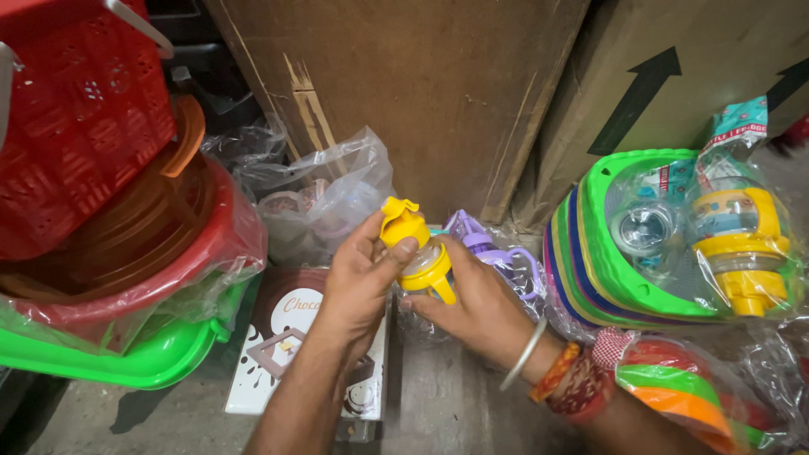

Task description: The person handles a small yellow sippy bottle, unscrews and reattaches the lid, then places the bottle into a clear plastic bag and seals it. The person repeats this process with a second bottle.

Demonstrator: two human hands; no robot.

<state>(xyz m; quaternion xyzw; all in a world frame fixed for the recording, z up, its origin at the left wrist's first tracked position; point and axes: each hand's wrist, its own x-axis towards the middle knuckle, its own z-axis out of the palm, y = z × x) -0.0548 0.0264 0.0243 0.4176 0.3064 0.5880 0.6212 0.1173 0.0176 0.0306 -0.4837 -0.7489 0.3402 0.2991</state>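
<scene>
My left hand (pixel 358 278) grips the yellow cap (pixel 399 221) of a small yellow sipper bottle (pixel 425 265), with the thumb pressed against its neck. My right hand (pixel 472 299) holds the bottle's lower body from the right side; a metal bangle and threads circle that wrist. Just behind the bottle lies a purple sipper bottle (pixel 489 248) inside clear plastic wrap.
Stacked red and green tubs (pixel 152 278) and a red basket (pixel 76 118) crowd the left. A bagged stack of coloured trays (pixel 607 270) with a wrapped yellow bottle (pixel 742 244) stands right. Cardboard boxes (pixel 438 93) rise behind. A flat white-and-brown box (pixel 286 345) lies on the floor.
</scene>
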